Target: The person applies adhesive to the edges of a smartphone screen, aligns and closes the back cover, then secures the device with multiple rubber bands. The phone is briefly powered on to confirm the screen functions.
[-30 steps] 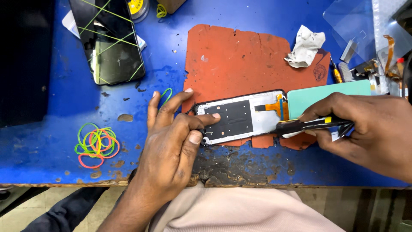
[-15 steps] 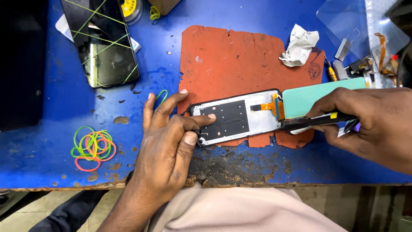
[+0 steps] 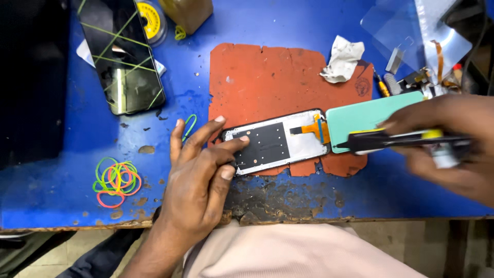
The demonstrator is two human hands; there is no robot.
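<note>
Blue bench [image 3: 62,190] | left hand [image 3: 198,177] pins screen panel [image 3: 275,144] | right hand [image 3: 447,149] (blurred) grips tweezers [image 3: 391,140]

Bare orange mat [image 3: 267,77] above the phone screen [image 3: 275,144], crumpled tissue [image 3: 342,59] blocking its right corner, rubber bands [image 3: 117,179] left.

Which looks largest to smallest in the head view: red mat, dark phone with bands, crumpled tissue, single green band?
1. red mat
2. dark phone
3. crumpled tissue
4. green band
All lie on one table, so order is fairly sure.

I see dark phone screen [image 3: 122,59] banded in green, upper left | upturned display panel [image 3: 275,142] on red mat [image 3: 272,77] | clear screen protector [image 3: 411,31] top right
</note>
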